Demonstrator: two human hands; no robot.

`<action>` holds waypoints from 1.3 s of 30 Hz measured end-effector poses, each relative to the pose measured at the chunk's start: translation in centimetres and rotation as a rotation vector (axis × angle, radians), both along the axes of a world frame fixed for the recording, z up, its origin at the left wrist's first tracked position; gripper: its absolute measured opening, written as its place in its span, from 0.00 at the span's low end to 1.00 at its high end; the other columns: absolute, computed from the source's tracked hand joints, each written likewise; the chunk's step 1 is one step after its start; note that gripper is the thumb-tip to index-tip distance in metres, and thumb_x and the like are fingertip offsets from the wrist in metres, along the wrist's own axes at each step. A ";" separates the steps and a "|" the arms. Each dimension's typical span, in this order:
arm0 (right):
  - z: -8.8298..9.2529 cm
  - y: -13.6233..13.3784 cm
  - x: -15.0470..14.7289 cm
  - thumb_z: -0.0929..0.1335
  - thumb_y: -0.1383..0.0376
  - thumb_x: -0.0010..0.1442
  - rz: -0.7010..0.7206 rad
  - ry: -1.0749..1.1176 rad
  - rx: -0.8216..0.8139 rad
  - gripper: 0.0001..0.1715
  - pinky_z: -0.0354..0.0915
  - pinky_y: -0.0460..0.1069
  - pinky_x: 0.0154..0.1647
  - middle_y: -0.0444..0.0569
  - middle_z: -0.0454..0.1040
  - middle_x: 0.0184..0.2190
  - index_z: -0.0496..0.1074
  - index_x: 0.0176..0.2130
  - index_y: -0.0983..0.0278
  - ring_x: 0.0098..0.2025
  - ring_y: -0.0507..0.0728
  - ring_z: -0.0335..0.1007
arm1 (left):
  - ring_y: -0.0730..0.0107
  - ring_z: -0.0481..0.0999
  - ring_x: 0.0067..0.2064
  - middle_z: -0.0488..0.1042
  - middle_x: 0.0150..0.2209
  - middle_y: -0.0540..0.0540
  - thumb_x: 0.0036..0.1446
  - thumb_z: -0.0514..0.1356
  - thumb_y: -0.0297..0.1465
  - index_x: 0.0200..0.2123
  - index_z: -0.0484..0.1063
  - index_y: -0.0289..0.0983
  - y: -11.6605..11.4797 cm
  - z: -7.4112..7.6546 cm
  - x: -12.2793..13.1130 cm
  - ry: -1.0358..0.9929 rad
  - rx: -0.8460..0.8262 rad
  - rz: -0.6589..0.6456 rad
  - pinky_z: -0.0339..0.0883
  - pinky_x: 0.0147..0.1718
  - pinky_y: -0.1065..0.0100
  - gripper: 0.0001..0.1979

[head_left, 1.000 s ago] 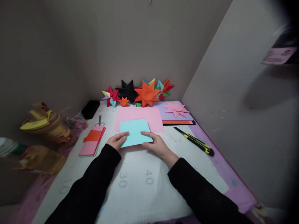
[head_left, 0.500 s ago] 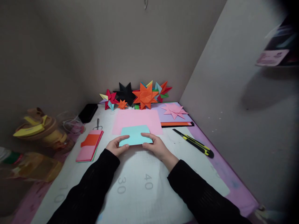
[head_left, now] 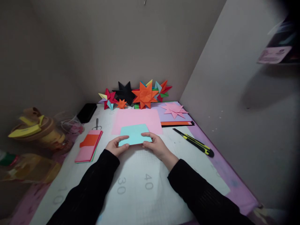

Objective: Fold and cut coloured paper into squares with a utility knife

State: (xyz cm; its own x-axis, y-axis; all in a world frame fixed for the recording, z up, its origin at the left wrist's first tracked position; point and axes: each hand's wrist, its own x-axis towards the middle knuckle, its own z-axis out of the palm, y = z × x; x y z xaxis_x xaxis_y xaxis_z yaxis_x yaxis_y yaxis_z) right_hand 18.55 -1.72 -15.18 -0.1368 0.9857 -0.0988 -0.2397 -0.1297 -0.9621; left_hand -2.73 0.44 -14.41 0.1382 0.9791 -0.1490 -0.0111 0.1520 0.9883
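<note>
A light blue sheet of paper is held between my two hands, tilted a little above the table. My left hand pinches its left side between thumb and fingers. At the right side, my right hand grips it the same way. Behind the blue paper, a larger pink sheet lies flat and is partly covered by it. To the left rests a stack of pink, orange and red paper pieces, with small scissors at its far end.
A yellow-black utility knife lies to the right. Folded paper stars, including an orange star and a black star, stand along the wall. A pink star lies on purple sheets. A black phone and a bottle are at left.
Both hands keep their grip on the light blue paper, which stays almost in place. The whole view has shifted slightly.
</note>
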 end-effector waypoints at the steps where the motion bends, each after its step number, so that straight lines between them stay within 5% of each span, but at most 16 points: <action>1: 0.1 0.0 0.0 0.73 0.61 0.45 -0.001 0.005 0.000 0.27 0.66 0.48 0.29 0.42 0.74 0.24 0.69 0.47 0.60 0.24 0.52 0.70 | 0.63 0.75 0.31 0.75 0.26 0.47 0.33 0.71 0.40 0.43 0.74 0.34 0.0 -0.1 0.0 -0.010 -0.012 0.002 0.68 0.34 0.64 0.31; 13: -0.2 0.0 -0.4 0.70 0.62 0.49 -0.090 -0.093 -0.076 0.19 0.64 0.44 0.24 0.40 0.71 0.20 0.72 0.44 0.63 0.22 0.50 0.71 | 0.75 0.71 0.24 0.74 0.27 0.50 0.36 0.71 0.36 0.47 0.71 0.33 0.2 -0.4 0.3 -0.159 -0.105 0.045 0.68 0.27 0.72 0.32; 16: 0.1 -0.2 -0.4 0.69 0.64 0.49 -0.039 -0.128 -0.058 0.18 0.63 0.43 0.23 0.41 0.70 0.20 0.72 0.42 0.64 0.22 0.50 0.71 | 0.74 0.73 0.24 0.76 0.29 0.50 0.37 0.70 0.32 0.63 0.47 0.38 0.5 -0.4 0.1 -0.282 -0.080 0.098 0.68 0.26 0.72 0.52; 18: 0.4 -0.4 -0.5 0.69 0.65 0.49 -0.017 -0.126 -0.042 0.19 0.63 0.43 0.21 0.41 0.71 0.22 0.71 0.43 0.64 0.21 0.49 0.70 | 0.72 0.74 0.25 0.77 0.28 0.49 0.37 0.70 0.30 0.65 0.30 0.39 0.7 -0.3 -0.1 -0.342 -0.066 0.147 0.69 0.28 0.71 0.61; 20: 0.6 -0.5 -0.6 0.69 0.67 0.48 -0.034 -0.098 -0.009 0.29 0.63 0.43 0.20 0.42 0.72 0.26 0.66 0.52 0.61 0.20 0.49 0.69 | 0.70 0.75 0.26 0.78 0.28 0.47 0.37 0.71 0.30 0.65 0.25 0.36 0.8 -0.3 -0.2 -0.371 -0.047 0.180 0.69 0.28 0.71 0.64; 23: 0.5 -0.4 -0.8 0.69 0.69 0.47 -0.101 -0.092 -0.003 0.51 0.63 0.44 0.18 0.40 0.72 0.26 0.44 0.64 0.56 0.19 0.50 0.69 | 0.72 0.74 0.23 0.78 0.26 0.48 0.37 0.71 0.31 0.65 0.29 0.36 0.6 -0.1 -0.3 -0.377 0.040 0.153 0.67 0.25 0.73 0.62; 25: 0.4 -0.3 -0.9 0.69 0.69 0.47 -0.130 -0.124 -0.029 0.54 0.64 0.44 0.18 0.38 0.71 0.24 0.38 0.65 0.58 0.19 0.50 0.68 | 0.73 0.73 0.21 0.78 0.25 0.49 0.38 0.71 0.31 0.66 0.33 0.37 0.4 -0.1 -0.2 -0.366 0.085 0.128 0.65 0.24 0.74 0.60; 29: 0.3 -0.2 -0.8 0.68 0.68 0.47 -0.093 -0.183 -0.020 0.30 0.64 0.44 0.19 0.40 0.72 0.24 0.64 0.51 0.63 0.18 0.49 0.67 | 0.70 0.76 0.24 0.79 0.26 0.47 0.34 0.71 0.30 0.64 0.43 0.30 0.4 -0.3 -0.1 -0.365 0.034 0.152 0.67 0.25 0.72 0.57; 32: 0.4 -0.3 -0.8 0.68 0.66 0.47 -0.090 -0.211 -0.035 0.13 0.63 0.44 0.19 0.40 0.70 0.23 0.69 0.36 0.66 0.18 0.49 0.67 | 0.69 0.76 0.25 0.79 0.28 0.45 0.34 0.72 0.30 0.60 0.52 0.29 0.4 -0.4 -0.1 -0.382 0.012 0.143 0.68 0.26 0.72 0.50; 39: 0.4 -0.4 -0.7 0.68 0.65 0.47 -0.088 -0.206 -0.036 0.10 0.61 0.43 0.19 0.40 0.69 0.21 0.67 0.33 0.66 0.19 0.49 0.67 | 0.68 0.77 0.24 0.78 0.26 0.48 0.34 0.72 0.31 0.51 0.61 0.34 0.4 0.1 -0.4 -0.396 -0.035 0.113 0.69 0.24 0.72 0.39</action>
State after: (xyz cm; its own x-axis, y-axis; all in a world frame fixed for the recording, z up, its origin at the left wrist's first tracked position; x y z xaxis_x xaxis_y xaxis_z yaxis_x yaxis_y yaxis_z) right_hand 17.83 -2.09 -14.77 -0.0235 0.9883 -0.1509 -0.0510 -0.1519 -0.9871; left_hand -3.13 0.86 -14.26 0.0837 0.9867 -0.1396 -0.4084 0.1617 0.8983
